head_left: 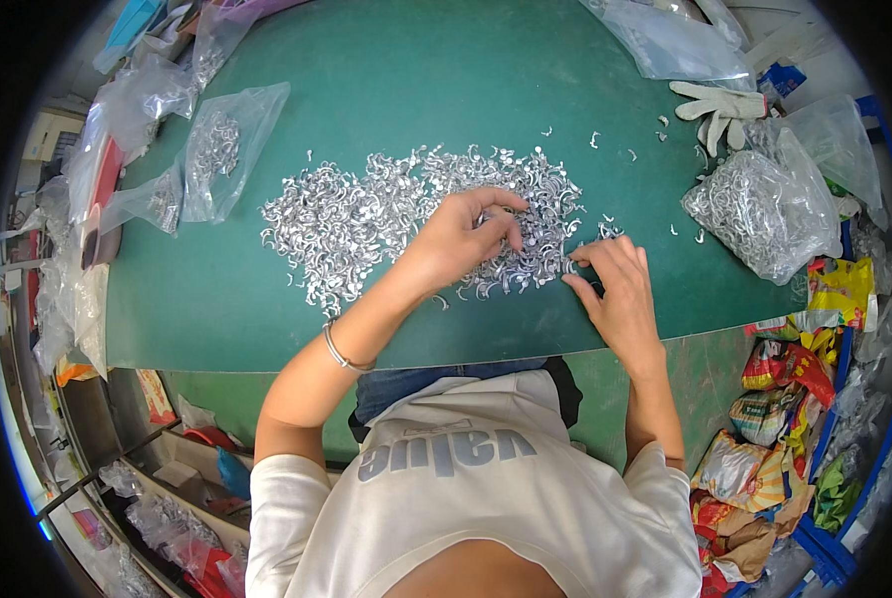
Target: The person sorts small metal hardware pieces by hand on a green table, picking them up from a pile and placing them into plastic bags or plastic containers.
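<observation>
Crescent-shaped metal pieces [326,229] lie in one wide, loose heap on the green table [416,90], in front of the person. Nearest, the right hand [620,294] is at the right edge of this heap, its thumb and forefinger bent toward each other; whether a piece is between them, I cannot tell. The left hand [453,239] is over the heap with fingers loosely curled, thumb and forefinger apart; what is under them is hidden. Just beyond the right hand, a small cluster [608,229] lies apart from the heap. Farther, a full plastic bag [765,214] at right and a flatter clear bag [216,149] at left contain similar metal pieces, near a white work glove [720,105] at right. I judge that much handling remains, because most loose pieces are unbagged and not separated.
</observation>
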### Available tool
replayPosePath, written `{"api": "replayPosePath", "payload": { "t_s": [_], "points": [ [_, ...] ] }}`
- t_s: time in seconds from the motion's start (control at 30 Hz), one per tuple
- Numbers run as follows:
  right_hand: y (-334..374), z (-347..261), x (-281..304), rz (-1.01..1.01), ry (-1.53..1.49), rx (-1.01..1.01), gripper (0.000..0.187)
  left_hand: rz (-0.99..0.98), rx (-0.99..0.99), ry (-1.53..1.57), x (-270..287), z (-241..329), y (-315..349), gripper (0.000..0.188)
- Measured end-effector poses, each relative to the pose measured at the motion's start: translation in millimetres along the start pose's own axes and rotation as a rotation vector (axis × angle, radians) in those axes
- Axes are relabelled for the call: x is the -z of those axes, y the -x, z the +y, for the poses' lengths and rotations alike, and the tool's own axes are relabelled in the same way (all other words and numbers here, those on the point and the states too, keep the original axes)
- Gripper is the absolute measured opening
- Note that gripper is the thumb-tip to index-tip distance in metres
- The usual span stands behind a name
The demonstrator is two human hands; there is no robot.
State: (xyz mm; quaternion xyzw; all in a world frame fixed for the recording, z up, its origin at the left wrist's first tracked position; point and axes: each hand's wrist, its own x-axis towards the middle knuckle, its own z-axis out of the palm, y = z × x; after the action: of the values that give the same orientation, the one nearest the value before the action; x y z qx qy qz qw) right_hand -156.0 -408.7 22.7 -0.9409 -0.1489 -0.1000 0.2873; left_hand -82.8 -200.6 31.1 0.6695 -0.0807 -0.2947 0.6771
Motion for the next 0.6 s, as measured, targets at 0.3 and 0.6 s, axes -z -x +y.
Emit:
{"api": "replayPosePath", "payload": {
  "t_s": [0.3, 0.6],
  "points": [
    [0, 9, 5, 0.093, -0.390, -0.217, 0.026, 0.136, -0.130, -0.571, -13, -4, 7, 0.016],
    [3, 37, 2, 0.108, -1.325, -0.555, 0.023, 0.222, -0.402, -0.893, -36, -17, 0, 0.012]
  ]
}}
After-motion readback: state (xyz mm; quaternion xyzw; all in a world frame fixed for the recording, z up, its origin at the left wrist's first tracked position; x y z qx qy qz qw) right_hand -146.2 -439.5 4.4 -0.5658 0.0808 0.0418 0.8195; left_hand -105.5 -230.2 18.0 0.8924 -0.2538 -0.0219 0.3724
